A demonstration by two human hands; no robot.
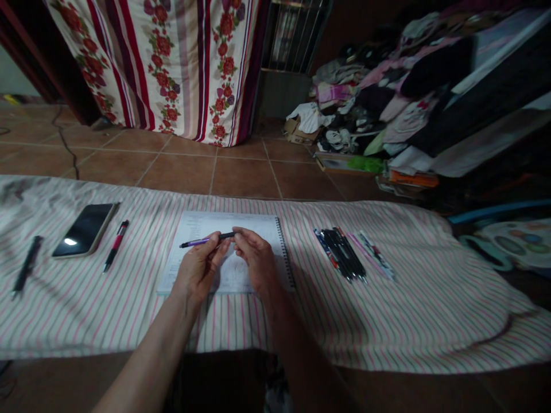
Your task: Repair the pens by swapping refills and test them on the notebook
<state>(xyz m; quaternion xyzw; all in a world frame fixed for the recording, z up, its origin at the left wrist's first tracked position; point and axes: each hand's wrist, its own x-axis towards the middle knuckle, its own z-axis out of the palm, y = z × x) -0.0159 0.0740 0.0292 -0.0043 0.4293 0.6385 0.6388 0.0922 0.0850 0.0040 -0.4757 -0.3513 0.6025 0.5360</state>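
Both my hands hold a purple and black pen (205,240) level above a spiral notebook (262,226). My left hand (198,272) pinches the pen's middle. My right hand (255,258) pinches its black right end. The notebook lies open on a striped cloth (387,321) spread over the floor, with faint writing on its page.
Left of the notebook lie a red and black pen (116,245), a phone (84,230) and a dark pen (27,265). A bunch of several pens (344,254) lies to the right. Behind are tiled floor (241,172), a floral curtain (172,63) and piled clothes (387,86).
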